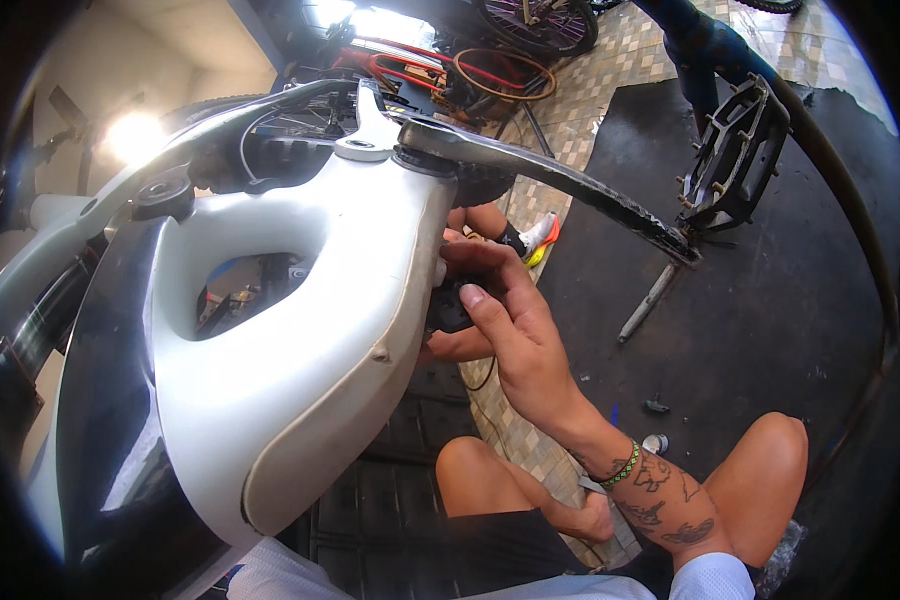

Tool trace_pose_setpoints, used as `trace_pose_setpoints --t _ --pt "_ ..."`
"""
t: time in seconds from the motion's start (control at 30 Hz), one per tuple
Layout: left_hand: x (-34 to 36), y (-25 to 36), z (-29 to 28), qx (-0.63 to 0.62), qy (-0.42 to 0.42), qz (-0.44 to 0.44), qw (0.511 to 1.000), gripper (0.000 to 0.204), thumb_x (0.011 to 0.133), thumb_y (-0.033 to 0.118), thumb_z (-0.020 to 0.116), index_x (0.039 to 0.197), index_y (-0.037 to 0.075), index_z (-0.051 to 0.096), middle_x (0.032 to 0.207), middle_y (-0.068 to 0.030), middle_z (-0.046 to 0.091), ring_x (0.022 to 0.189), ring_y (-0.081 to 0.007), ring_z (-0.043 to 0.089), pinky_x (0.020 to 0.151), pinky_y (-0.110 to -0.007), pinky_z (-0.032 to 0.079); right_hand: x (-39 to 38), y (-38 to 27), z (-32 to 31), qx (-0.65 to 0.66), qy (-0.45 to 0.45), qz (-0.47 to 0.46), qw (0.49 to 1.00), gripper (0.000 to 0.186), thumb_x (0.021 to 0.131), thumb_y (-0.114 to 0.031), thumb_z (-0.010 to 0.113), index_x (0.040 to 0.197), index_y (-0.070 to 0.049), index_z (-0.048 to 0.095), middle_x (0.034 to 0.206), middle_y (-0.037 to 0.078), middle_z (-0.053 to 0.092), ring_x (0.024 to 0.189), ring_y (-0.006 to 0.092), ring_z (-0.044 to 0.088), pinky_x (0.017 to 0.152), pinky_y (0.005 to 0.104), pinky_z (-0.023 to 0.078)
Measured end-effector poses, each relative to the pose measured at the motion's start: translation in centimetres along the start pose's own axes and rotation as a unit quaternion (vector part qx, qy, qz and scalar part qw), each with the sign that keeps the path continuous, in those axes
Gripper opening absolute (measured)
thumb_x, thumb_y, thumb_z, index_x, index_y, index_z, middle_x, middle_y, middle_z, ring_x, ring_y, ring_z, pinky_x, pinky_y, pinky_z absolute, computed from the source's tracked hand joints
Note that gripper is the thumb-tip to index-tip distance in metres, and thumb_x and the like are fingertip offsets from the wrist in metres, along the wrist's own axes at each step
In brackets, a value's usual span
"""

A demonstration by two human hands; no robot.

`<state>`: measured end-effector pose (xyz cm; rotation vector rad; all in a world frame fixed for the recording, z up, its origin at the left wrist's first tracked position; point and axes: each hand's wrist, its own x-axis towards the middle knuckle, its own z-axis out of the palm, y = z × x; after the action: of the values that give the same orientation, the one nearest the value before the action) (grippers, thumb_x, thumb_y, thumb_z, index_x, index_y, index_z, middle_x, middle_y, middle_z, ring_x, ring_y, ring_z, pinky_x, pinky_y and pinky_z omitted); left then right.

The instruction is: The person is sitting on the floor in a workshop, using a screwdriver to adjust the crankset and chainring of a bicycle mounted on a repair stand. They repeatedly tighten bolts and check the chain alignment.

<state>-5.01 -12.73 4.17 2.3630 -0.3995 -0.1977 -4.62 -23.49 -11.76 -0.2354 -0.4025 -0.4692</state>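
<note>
Right hand [505, 315]: fingers curled onto a small black part [448, 308], pressed against the white bicycle frame [320, 330].
Left hand [450, 345]: mostly hidden behind the frame; grip cannot be told.
Crank arm [560, 180]: beyond the hands, bearing a black pedal [735, 155].

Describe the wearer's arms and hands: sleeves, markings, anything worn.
Right hand is bare; its forearm carries dark line tattoos and a green-and-black beaded bracelet at the wrist. A white sleeve shows at the lower edge. The left hand is mostly hidden.

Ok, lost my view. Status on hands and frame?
Right hand on small black part beside white bike frame. Left hand hidden behind frame. Crank arm overhead.
</note>
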Motion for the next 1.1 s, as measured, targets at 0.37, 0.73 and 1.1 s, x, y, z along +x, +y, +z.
trace_pose_setpoints --t 0.37,0.73,1.1 --pt "-0.1 -0.9 -0.5 -0.034 0.007 0.0 0.999 0.036 0.099 0.002 0.066 0.133 0.007 0.06 0.101 -0.0126 0.071 0.08 -0.0222 0.068 0.069 -0.036 0.055 -0.1 0.0 0.0 0.002 -0.005 -0.008 1.0 0.041 0.111 -0.014 0.049 0.15 -0.002 0.048 0.151 0.012 0.052 0.143 0.0217 0.047 0.123 0.0379 0.034" --pt "0.3 -1.8 -0.4 -0.061 0.011 0.007 0.998 0.036 0.099 0.002 0.066 0.133 0.008 0.06 0.101 -0.0123 0.07 0.08 -0.0218 0.067 0.068 -0.036 0.053 0.0 0.2 -0.9 0.004 -0.024 -0.035 0.999 0.039 0.109 -0.013 0.053 0.146 -0.001 0.051 0.153 0.011 0.052 0.143 0.0214 0.048 0.123 0.0394 0.035" --pt "0.0 -1.9 -0.6 -0.081 0.02 0.008 0.996 0.036 0.099 0.002 0.066 0.133 0.009 0.06 0.1 -0.012 0.07 0.079 -0.0214 0.067 0.067 -0.035 0.052 0.4 0.4 -1.0 -0.016 -0.028 -0.053 0.998 0.038 0.108 -0.013 0.054 0.144 0.0 0.051 0.153 0.012 0.053 0.144 0.0217 0.049 0.125 0.0399 0.033"
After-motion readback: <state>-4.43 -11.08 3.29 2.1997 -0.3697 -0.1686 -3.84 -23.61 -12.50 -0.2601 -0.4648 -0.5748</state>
